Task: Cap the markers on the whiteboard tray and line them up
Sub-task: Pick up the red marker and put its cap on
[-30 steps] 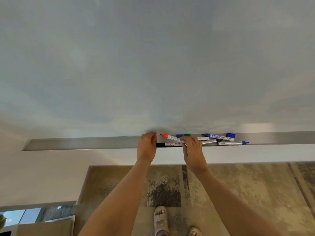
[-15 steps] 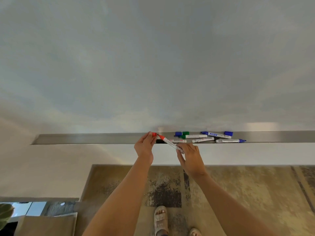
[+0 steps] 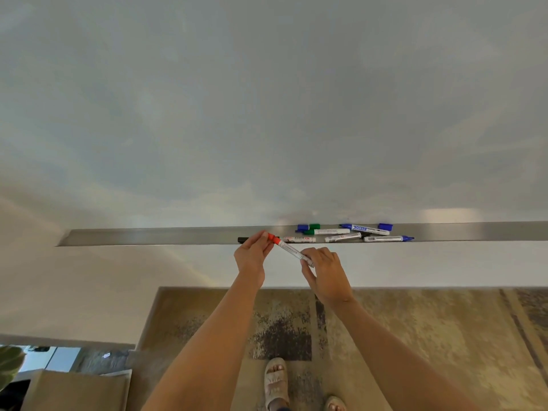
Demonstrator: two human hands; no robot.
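Note:
A red marker (image 3: 292, 251) is held just below the metal whiteboard tray (image 3: 154, 236). My right hand (image 3: 324, 271) grips its rear end, and my left hand (image 3: 252, 255) pinches the red cap (image 3: 272, 237) at the marker's tip. On the tray lie a black marker (image 3: 243, 240), another red-labelled marker (image 3: 299, 239), a green marker (image 3: 327, 231), a silver marker (image 3: 342, 238) and two uncapped blue markers (image 3: 366, 229) (image 3: 388, 239). Loose blue caps (image 3: 302, 227) (image 3: 385, 226) and a green cap (image 3: 314, 226) rest at the tray's back.
The whiteboard (image 3: 267, 114) fills the upper view. Below the tray is a white wall strip, then a patterned rug (image 3: 415, 336) where my sandalled feet (image 3: 276, 381) stand. A cardboard box (image 3: 74, 390) sits at the lower left.
The red marker has come off the tray and down toward me. My left hand has brought the red cap against its tip.

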